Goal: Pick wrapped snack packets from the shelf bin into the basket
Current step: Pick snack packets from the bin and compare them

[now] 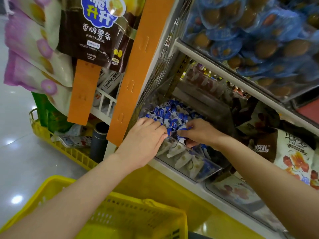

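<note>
A clear plastic shelf bin [195, 167] holds a heap of small blue-and-white wrapped snack packets [170, 112]. Both my hands reach into it from below. My left hand [146, 137] lies over the packets at the bin's left end, its fingers bent down onto them. My right hand [198, 131] sits in the middle of the bin, its fingers curled round blue-and-white packets. A yellow plastic basket [138, 213] stands directly below my arms; the part of its inside that shows holds nothing.
An orange shelf upright [136, 66] stands just left of the bin. Hanging potato stick bags [96, 31] crowd the upper left. Blue egg packs [259, 37] fill the shelf above. Larger snack bags [293, 157] lie right of the bin. A second yellow basket [65, 145] sits on the floor.
</note>
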### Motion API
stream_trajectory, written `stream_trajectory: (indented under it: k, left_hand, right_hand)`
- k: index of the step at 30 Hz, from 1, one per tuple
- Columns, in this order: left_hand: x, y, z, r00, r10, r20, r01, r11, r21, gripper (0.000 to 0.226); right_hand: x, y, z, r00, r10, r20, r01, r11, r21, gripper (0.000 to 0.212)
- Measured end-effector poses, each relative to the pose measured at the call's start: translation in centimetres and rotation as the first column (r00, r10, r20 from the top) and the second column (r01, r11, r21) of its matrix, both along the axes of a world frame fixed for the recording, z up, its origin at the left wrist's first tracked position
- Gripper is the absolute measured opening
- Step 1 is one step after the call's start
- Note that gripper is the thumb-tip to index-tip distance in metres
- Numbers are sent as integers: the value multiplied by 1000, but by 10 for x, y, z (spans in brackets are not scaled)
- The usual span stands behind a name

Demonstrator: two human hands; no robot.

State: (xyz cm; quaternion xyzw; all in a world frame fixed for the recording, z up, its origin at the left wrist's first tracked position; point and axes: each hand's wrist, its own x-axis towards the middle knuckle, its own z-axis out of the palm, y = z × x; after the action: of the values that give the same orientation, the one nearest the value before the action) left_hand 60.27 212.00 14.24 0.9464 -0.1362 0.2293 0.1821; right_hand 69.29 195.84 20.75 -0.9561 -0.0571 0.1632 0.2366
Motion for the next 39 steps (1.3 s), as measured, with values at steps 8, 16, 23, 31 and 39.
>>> stream_trajectory:
  k: [8, 16, 23, 31, 39]
  left_hand:
    - [-1, 0, 1, 1000, -8, -9, 8, 1000, 7, 46]
    - [0, 0, 1, 1000, 0, -1, 0, 1000, 0, 47]
    - [0, -2, 0, 1000, 14, 6, -14, 1000, -2, 42]
    - [-1, -2, 2, 1000, 15, 1, -15, 1000, 12, 46]
    - [-2, -2, 3, 1000, 10, -12, -9, 1000, 14, 39]
  right_hand:
    - [-3, -8, 0, 994, 103, -20, -105, 989, -101, 58]
    - [3, 3, -12, 962, 230, 146, -172, 928, -330, 38]
    - [3, -2, -17, 973, 219, 71, -207, 968, -141, 26]
    - [-6, -26, 0, 987, 90, 130, -96, 995, 41, 20]
    - [0, -20, -4, 966, 191, 175, -135, 948, -287, 27]
